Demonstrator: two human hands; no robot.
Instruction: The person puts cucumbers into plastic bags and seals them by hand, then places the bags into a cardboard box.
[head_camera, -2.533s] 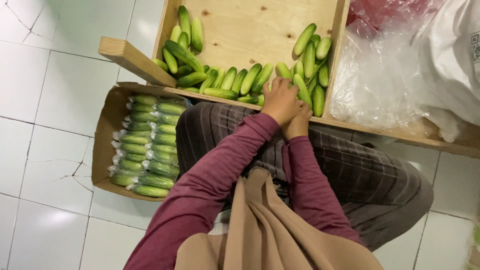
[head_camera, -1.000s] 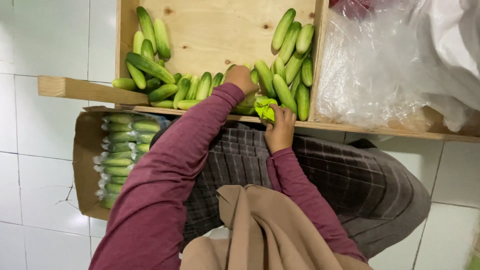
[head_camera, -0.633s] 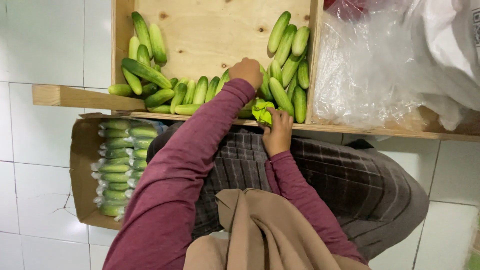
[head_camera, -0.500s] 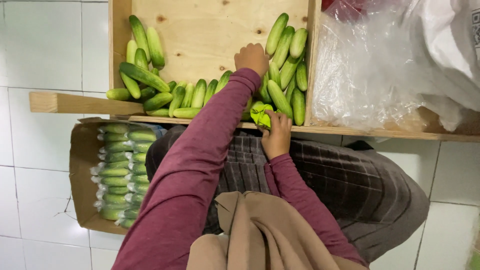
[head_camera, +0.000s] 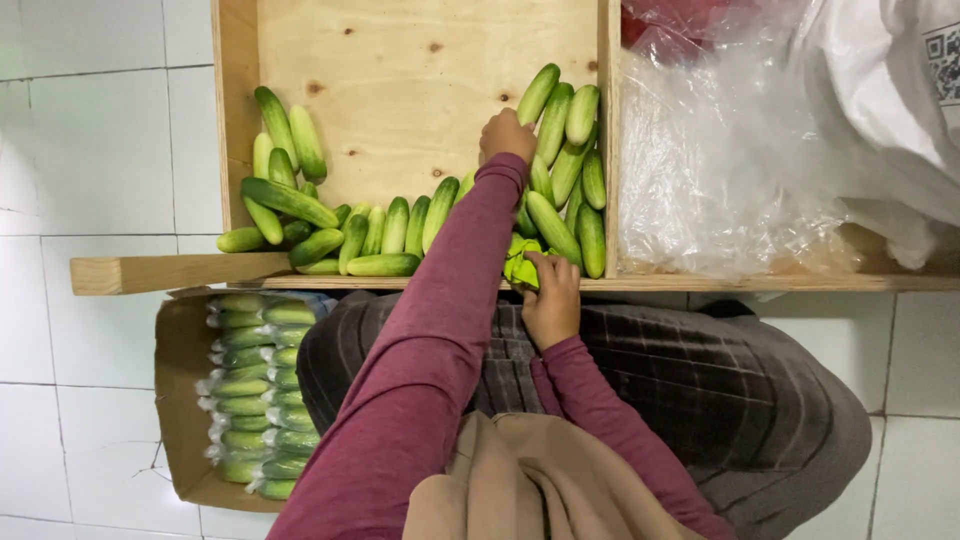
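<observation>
Reaching with the left hand (head_camera: 507, 135) into the right-hand heap of loose cucumbers (head_camera: 562, 165), upper centre of the frame, inside the plywood tray (head_camera: 400, 70). Fingers curled down among the cucumbers; whether closed on one, cannot tell, since the back of the hand hides the fingertips. Right hand (head_camera: 551, 300) low at the tray's front rail, closed on a crumpled yellow-green plastic bag (head_camera: 521, 262), just right of centre.

To do this well: picking one cucumber from the top of the heap rather than tugging from underneath, so the stack leaning on the tray's right wall stays put. Keeping the bag's mouth spread and facing the heap, close under the reaching hand, for a short carry. Lifting clear of the rail before lowering in. Watching the row of cucumbers (head_camera: 385, 225) along the front edge at centre left; a brush of the maroon sleeve (head_camera: 430, 330) could roll them off. Wrapped packs sit in the cardboard box (head_camera: 185, 400) at lower left, on the tiled floor.

Against the picture half a second back: left hand a little farther up the heap, from the pile's left flank toward its upper end. Right hand and bag unchanged at the rail. Heap and box as before.
</observation>
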